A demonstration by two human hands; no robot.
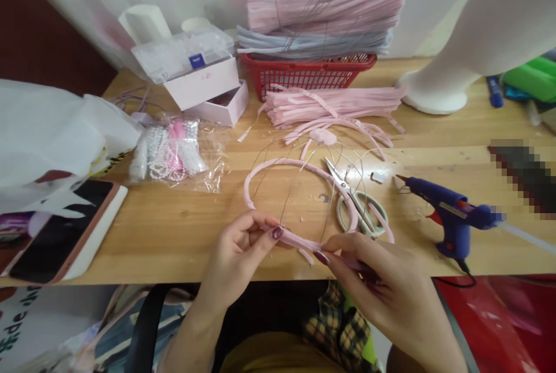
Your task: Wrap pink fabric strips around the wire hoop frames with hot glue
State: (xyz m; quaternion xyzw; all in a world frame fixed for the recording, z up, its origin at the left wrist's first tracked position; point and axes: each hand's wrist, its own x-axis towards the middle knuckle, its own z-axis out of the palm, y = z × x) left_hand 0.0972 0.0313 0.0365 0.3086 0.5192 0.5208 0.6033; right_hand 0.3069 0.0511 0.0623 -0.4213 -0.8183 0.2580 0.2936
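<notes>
My left hand (237, 254) pinches the near side of a pink hoop (278, 162) between thumb and fingers. A short way to the right, my right hand (380, 280) grips the same side, fingers closed round it. The hoop looks wrapped in soft pink strip, and thin wires stand up from it. Green-handled scissors (344, 186) lie partly under its right side, blades open. Just beyond the hoop is a small pink tuft (324, 136) among the wires. What my curled fingers cover is hidden.
A blue glue gun (452, 208) lies at the right. Behind are a pink strip bundle (334, 106), a red basket (304, 76) with more bundles, and a white stand (434, 98). Leftward lie a bag of beads (174, 150), a white box (204, 80) and a phone (65, 231).
</notes>
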